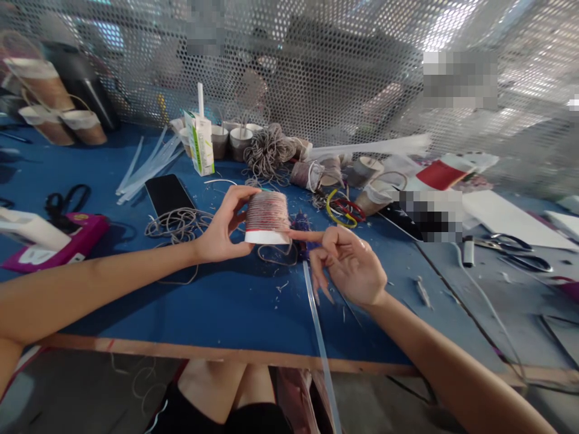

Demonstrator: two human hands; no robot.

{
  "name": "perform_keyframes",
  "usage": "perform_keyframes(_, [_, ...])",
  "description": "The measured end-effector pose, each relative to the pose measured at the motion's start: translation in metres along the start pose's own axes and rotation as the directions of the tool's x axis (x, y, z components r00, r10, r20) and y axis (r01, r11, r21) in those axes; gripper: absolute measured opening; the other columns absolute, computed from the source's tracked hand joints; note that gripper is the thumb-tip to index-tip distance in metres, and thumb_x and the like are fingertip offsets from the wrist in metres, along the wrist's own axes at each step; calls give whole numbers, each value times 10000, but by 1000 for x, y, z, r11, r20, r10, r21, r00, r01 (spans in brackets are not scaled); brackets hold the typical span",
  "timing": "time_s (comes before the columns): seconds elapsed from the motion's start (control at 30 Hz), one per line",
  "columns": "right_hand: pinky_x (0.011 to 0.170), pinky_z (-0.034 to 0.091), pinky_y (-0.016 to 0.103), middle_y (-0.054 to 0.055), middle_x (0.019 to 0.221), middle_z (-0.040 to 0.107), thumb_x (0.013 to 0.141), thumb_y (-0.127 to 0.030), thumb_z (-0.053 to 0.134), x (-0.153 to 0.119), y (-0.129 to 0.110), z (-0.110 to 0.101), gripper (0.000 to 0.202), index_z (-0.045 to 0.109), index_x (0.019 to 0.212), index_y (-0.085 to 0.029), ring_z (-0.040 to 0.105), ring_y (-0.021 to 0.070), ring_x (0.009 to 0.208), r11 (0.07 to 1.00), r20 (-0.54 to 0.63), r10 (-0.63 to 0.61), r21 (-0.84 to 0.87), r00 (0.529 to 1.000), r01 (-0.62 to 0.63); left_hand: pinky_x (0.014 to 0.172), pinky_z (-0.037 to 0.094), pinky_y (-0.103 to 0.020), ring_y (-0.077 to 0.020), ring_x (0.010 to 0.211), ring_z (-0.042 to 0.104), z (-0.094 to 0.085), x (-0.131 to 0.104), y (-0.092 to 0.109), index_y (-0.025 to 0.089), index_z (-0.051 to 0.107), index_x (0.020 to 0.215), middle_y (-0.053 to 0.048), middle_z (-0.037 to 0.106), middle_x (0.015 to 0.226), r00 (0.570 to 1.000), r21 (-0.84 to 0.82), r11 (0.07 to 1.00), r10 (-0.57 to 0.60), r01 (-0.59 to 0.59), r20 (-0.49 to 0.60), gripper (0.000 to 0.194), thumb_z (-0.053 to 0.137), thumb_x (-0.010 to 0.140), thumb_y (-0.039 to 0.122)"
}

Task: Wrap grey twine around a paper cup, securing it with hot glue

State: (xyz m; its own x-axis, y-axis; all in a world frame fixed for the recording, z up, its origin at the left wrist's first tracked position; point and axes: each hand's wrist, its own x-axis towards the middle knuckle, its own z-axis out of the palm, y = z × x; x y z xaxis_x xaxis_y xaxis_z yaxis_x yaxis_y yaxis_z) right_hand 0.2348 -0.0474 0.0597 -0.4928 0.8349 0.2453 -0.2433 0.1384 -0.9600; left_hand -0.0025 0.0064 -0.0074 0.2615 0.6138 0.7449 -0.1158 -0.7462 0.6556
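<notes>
My left hand [225, 228] is closed around a small paper cup [268, 224] lifted above the blue table. Grey-brown cord is wound round the cup in rows, with some red showing between them, and a white band stays bare at the bottom. My right hand [351, 260] has its index finger stretched out, its tip touching the cup's lower right side; the other fingers are loosely bent and apart. Just behind that hand lies a blue glue gun [302, 232], partly hidden. From it a clear glue stick [319, 331] runs over the table's front edge.
Loose cord [181, 222] lies beside a black phone [169, 196]. Farther back stand a drink carton [199, 141], several cups and a cord bundle [269, 150]. Scissors [515, 247] rest at right, a purple box [67, 241] at left. Perforated metal mesh [316, 72] closes off the back.
</notes>
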Motion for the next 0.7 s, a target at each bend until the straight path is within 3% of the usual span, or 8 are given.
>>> perform_keyframes(0.13, [243,403,246,73,934,781,890,-549,541,4,0,-2,471,395,591,-215,460,74,302,997,-101,65,59,993,-59,949,568,-379,-256,1216,526,-1,-1,-3,281,447,1346,-106,416,1305,1000,-34,999,1,-1,-2,724,785,715,393])
perform_keyframes(0.3, [225,349,212,67,932,785,888,-531,525,7,-3,-2,452,351,614,-217,378,50,288,990,-177,135,67,975,-125,958,563,-376,-262,1245,514,-1,-1,-4,285,442,1354,-105,416,1323,1000,-58,998,-5,5,4,738,791,721,433])
perform_keyframes(0.5, [194,301,189,29,878,758,899,-452,553,10,-3,-2,374,401,656,-212,348,38,277,966,-210,248,131,946,-224,971,545,-350,-243,1246,526,-2,0,-3,280,442,1346,-97,428,1344,1000,-112,994,2,0,22,737,808,723,426])
perform_keyframes(0.63, [205,345,199,1,788,691,899,-413,569,7,-4,-4,302,445,709,-215,408,55,296,992,-257,116,83,959,-97,1017,521,-371,-234,1233,533,-2,0,-4,286,424,1348,-91,436,1352,999,-161,987,-15,21,38,745,818,728,411])
perform_keyframes(0.7, [218,355,197,6,810,678,902,-424,561,4,-6,-4,295,446,728,-215,427,56,310,998,-223,37,58,974,-24,1025,516,-370,-230,1232,535,-2,0,-3,286,421,1348,-92,436,1361,999,-169,985,-18,25,47,755,826,722,403])
